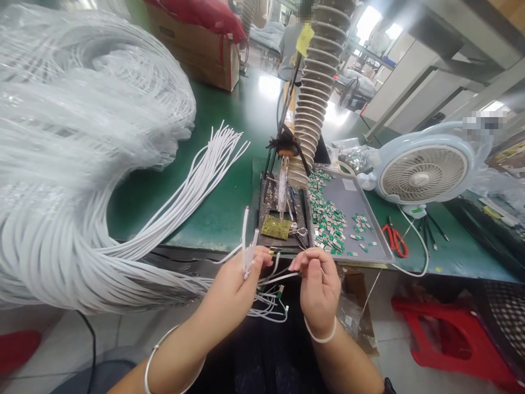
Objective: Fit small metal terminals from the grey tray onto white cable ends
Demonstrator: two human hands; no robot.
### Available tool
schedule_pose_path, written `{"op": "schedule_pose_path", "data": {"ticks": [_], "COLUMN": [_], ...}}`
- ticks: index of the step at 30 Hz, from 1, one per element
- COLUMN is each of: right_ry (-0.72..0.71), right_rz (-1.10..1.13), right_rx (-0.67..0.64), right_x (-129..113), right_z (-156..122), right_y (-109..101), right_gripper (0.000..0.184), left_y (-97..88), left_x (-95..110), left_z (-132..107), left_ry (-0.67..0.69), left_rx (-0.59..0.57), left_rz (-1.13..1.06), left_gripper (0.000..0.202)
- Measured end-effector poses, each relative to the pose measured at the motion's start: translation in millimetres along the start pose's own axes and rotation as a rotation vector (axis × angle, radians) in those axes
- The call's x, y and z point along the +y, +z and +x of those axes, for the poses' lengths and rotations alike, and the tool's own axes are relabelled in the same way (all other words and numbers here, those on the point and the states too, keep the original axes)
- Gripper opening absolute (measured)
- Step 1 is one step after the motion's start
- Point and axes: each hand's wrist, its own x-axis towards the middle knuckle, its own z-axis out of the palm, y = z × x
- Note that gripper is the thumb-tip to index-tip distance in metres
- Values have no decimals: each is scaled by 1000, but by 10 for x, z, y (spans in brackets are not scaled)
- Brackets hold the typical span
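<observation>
Two bare hands, lower centre of the frame, held just off the near edge of the green bench. Left hand: clenched around split white cable ends, tips standing upright. Right hand: grasping a thin grey wire between thumb and fingers. Short loose wires: hanging below and between both hands. One large coil of white cable: upper left, strands fanning toward the hands. One metal tray of small green-and-silver pieces: just right of centre. One pair of red-handled scissors and one white desk fan: further right.
</observation>
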Motion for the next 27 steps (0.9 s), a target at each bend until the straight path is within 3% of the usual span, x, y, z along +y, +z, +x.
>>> {"op": "schedule_pose_path", "data": {"ticks": [6,13,21,27], "right_ry": [80,-56,-27,-55], "right_rz": [106,-505,-839,-912], "right_rx": [-9,33,-388,-497], "right_x": [-134,-265,-193,-152], "right_z": [24,324,720,787], "right_y": [-175,-519,-658,-589], "right_gripper": [26,12,9,11], "left_y": [-33,-83,-67,-25], "left_x": [-23,-134,-249,-197], "left_z": [-25,37,74,82], "left_ry": [-93,-167,-170,-222], "left_rx": [-84,-287,-302,-239], "left_rz": [5,-388,-744,-859], "left_gripper": [22,19,19,20]}}
